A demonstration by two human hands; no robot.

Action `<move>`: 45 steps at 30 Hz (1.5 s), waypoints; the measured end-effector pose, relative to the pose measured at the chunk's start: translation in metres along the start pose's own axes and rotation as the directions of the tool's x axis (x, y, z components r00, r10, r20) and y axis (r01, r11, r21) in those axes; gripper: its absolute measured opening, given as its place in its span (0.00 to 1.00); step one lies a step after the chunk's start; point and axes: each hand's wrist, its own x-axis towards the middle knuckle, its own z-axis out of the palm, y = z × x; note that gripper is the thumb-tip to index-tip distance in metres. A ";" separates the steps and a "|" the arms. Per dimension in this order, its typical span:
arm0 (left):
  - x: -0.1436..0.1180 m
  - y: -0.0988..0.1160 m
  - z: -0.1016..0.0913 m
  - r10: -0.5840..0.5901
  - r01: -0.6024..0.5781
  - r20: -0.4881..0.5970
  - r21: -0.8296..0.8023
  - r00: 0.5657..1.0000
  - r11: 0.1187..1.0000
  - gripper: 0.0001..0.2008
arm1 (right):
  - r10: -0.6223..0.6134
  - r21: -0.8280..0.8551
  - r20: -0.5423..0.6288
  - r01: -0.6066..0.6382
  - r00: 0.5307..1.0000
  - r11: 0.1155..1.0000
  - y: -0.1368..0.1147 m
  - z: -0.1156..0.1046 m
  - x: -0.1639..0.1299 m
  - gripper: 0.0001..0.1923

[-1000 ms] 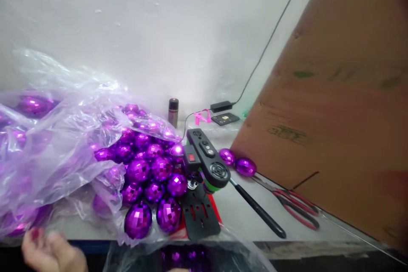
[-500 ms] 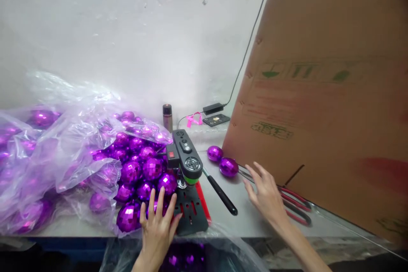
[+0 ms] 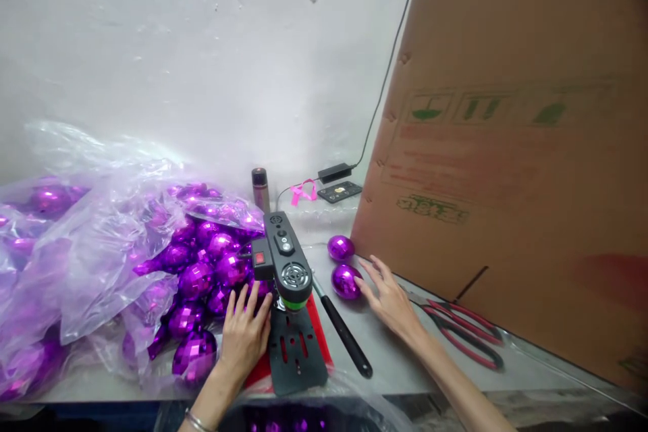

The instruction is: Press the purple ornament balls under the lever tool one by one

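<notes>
Left hand lies flat, fingers spread, on the baubles; right hand, open, touches 1 loose bauble.

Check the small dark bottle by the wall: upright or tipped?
Upright: the bottle stands on its base, cap on top, behind the ornament pile.

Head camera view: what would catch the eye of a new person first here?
First, the heap of shiny purple faceted balls spilling from a clear plastic bag on the left. Next, the black machine at the centre, with the left hand beside its base. The right hand reaches toward a loose purple ball before the big cardboard box.
</notes>
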 end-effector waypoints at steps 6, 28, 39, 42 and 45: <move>0.001 -0.003 0.009 -0.014 0.015 0.014 -0.060 1.000 0.998 0.18 | 0.026 0.065 0.070 -0.030 0.997 0.997 -0.018 -0.005 -0.007 0.32; -0.004 -0.006 0.006 0.010 -0.010 -0.016 0.013 1.000 1.000 0.36 | 0.028 0.290 0.254 -0.103 0.967 0.952 -0.066 -0.005 -0.028 0.38; -0.036 0.003 -0.007 0.114 -0.113 0.018 -0.005 0.993 0.994 0.40 | 0.090 0.332 0.247 -0.172 0.965 0.927 -0.072 -0.021 -0.056 0.39; -0.037 0.006 -0.013 0.117 -0.117 0.019 -0.017 0.993 0.993 0.38 | 0.110 0.345 0.256 -0.197 0.960 0.918 -0.077 -0.024 -0.061 0.40; -0.039 0.007 -0.017 0.102 -0.101 0.017 -0.034 0.995 0.994 0.35 | 0.142 0.361 0.260 -0.232 0.955 0.903 -0.079 -0.027 -0.065 0.42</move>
